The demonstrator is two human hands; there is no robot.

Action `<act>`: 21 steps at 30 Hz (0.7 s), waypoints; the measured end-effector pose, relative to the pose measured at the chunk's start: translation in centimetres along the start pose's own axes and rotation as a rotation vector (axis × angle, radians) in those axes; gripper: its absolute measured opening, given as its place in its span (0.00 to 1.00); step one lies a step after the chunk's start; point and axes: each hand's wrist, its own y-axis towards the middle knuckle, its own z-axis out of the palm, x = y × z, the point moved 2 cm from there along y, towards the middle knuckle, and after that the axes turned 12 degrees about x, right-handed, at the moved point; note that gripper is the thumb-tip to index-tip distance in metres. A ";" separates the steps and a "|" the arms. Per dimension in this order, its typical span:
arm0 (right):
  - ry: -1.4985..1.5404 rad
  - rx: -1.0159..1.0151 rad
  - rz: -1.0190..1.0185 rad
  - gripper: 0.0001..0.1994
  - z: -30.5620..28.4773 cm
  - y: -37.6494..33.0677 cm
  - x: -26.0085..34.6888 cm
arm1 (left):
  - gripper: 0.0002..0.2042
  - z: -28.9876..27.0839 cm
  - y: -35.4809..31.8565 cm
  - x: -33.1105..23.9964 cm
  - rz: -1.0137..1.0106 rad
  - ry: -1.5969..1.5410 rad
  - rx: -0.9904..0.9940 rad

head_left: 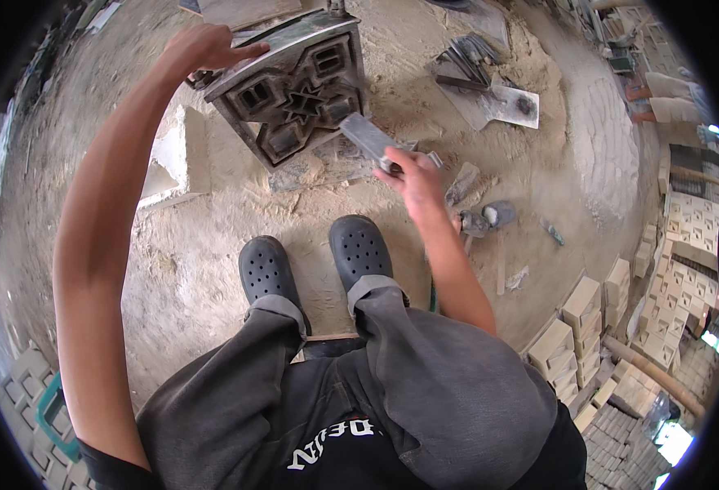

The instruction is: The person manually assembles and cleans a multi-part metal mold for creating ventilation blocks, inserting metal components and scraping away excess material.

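A square metal mould with a raised star-shaped pattern stands tilted up on its edge in front of my feet. My left hand is at its upper left corner, index finger lying along the top edge and the other fingers curled, partly hidden, round the edge. In my right hand is a flat rectangular grey metal tool, its far end close to the mould's lower right side. A dusty flat plate lies on the ground beneath the mould.
A white block sits left of the mould. Flat metal plates and a powder heap lie ahead right. A small container lies near my right forearm. Stacked cream blocks line the right; another person's legs show far right.
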 end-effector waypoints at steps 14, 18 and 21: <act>-0.184 -0.080 -0.154 0.18 4.8 6.8 -2.6 | 0.46 -0.8 -0.7 -0.9 0.032 -0.020 0.064; -0.448 -0.050 -0.146 0.15 3.7 6.7 -1.9 | 0.46 -1.0 -1.0 -0.3 0.053 -0.036 0.072; -0.301 0.074 -0.179 0.14 3.0 8.1 -2.2 | 0.46 -0.8 -0.7 -0.5 0.033 -0.029 0.059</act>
